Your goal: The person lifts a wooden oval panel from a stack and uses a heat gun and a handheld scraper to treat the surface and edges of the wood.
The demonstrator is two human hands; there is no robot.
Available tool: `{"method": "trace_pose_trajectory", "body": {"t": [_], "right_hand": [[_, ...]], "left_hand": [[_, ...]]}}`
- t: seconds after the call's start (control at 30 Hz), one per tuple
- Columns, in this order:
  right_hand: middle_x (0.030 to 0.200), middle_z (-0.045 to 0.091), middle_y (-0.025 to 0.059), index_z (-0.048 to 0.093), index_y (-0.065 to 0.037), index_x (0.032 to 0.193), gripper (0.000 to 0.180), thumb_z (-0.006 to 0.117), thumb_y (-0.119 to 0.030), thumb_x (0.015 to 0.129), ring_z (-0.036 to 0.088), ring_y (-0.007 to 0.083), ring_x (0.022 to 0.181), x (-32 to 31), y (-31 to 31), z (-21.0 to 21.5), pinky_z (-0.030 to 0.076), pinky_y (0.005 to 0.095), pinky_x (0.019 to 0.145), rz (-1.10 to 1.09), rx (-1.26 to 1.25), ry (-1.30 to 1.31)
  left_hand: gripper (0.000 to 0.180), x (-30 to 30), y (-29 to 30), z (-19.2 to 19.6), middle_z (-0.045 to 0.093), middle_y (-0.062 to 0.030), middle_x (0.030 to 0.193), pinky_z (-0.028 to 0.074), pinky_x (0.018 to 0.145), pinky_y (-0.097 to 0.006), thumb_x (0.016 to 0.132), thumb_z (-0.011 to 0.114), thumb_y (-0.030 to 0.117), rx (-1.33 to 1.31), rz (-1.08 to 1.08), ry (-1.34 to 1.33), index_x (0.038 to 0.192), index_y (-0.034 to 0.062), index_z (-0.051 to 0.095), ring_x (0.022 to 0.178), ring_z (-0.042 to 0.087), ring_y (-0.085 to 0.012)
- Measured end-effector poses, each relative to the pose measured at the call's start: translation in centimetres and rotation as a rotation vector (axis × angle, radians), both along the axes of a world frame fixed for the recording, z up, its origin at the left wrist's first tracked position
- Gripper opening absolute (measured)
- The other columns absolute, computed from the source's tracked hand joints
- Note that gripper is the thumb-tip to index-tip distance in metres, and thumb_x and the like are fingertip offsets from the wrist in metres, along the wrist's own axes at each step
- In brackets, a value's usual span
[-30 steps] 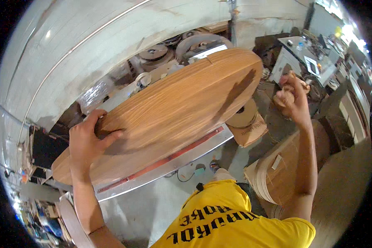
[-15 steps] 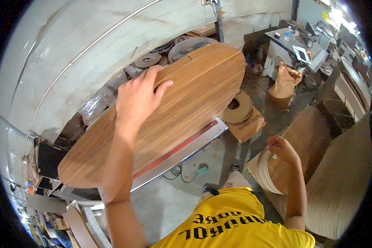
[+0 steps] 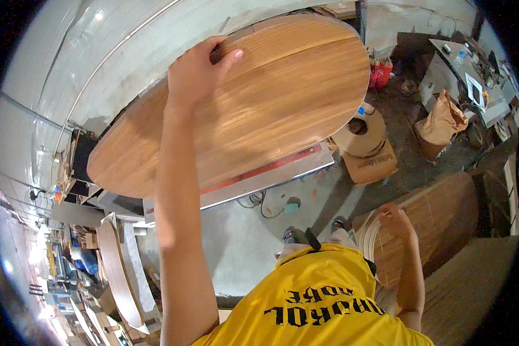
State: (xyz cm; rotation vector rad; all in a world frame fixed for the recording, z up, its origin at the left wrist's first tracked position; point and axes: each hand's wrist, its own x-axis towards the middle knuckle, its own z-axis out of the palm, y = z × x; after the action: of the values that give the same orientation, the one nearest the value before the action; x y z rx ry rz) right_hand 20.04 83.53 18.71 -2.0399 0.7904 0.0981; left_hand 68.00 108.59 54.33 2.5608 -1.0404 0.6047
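Left hand (image 3: pixel 195 72) is up on the far edge of a big oval wooden board (image 3: pixel 259 109), fingers (image 3: pixel 228 53) curled together over the rim and gripping it, thumb side hidden behind the board. The board lies flat across a metal machine desk (image 3: pixel 271 176) with a red strip along its front edge; the board overhangs the desk on the left. Behind it is a pale curved wall (image 3: pixel 98 63). Right hand (image 3: pixel 395 222) is low at the person's side, touching the top of a stack of thin curved wood strips (image 3: pixel 370 236) that lean against another wooden panel (image 3: pixel 438 219); its fingers look loosely bent on the strips, can't tell whether they pinch any. The person wears a yellow shirt (image 3: pixel 323 305). On the concrete floor (image 3: pixel 242 242), a roll of edge banding (image 3: pixel 360 134) sits on a cardboard box (image 3: pixel 370 164), near the desk's right end. A brown paper bag (image 3: pixel 441 121) stands further right.
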Motion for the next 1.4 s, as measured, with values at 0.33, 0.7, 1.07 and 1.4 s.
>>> {"method": "trace_pose_trajectory", "body": {"t": [0.33,0.7,1.07,1.4], "right_hand": [[0.111,0.071,0.0177,0.069,-0.003,0.110,0.031,0.077,-0.026,0.090,0.070,0.0367,0.102,3.3,3.2,-1.5,0.057,0.0450,0.088,0.141,-0.081,0.002],[0.121,0.070,0.0189,0.067,-0.002,0.122,0.042,0.065,-0.037,0.099,0.066,0.0396,0.112,7.0,11.6,-0.2,0.053,0.0464,0.095,0.246,-0.153,0.182],[0.121,0.071,0.0205,0.070,-0.003,0.123,0.045,0.067,-0.040,0.097,0.068,0.0373,0.109,4.1,8.7,-5.1,0.053,0.0453,0.095,0.058,0.105,0.386],[0.104,0.073,0.0244,0.071,-0.002,0.100,0.035,0.065,-0.036,0.093,0.071,0.0399,0.098,18.0,-14.1,-26.6,0.054,0.0541,0.086,-0.051,-0.018,0.250]], "left_hand": [[0.081,1.4,4.7,1.6,0.077,-0.0087,0.111,0.055,0.092,-0.046,0.078,0.069,0.080,0.213,0.117,0.116,0.128,0.0167,0.070,0.106,0.073,-0.0304],[0.073,2.7,5.0,0.3,0.076,-0.0091,0.116,0.054,0.098,-0.040,0.085,0.074,0.068,0.123,-0.002,0.065,0.137,0.0182,0.066,0.109,0.072,-0.0289],[0.073,1.3,4.5,1.5,0.071,-0.0117,0.132,0.050,0.105,-0.045,0.084,0.081,0.051,0.173,0.124,0.001,0.145,0.0173,0.061,0.122,0.067,-0.0319],[0.094,9.1,12.0,0.8,0.067,-0.0196,0.125,0.051,0.100,-0.042,0.066,0.096,0.020,0.036,0.052,0.193,0.146,-0.0036,0.051,0.114,0.065,-0.0307]]}}
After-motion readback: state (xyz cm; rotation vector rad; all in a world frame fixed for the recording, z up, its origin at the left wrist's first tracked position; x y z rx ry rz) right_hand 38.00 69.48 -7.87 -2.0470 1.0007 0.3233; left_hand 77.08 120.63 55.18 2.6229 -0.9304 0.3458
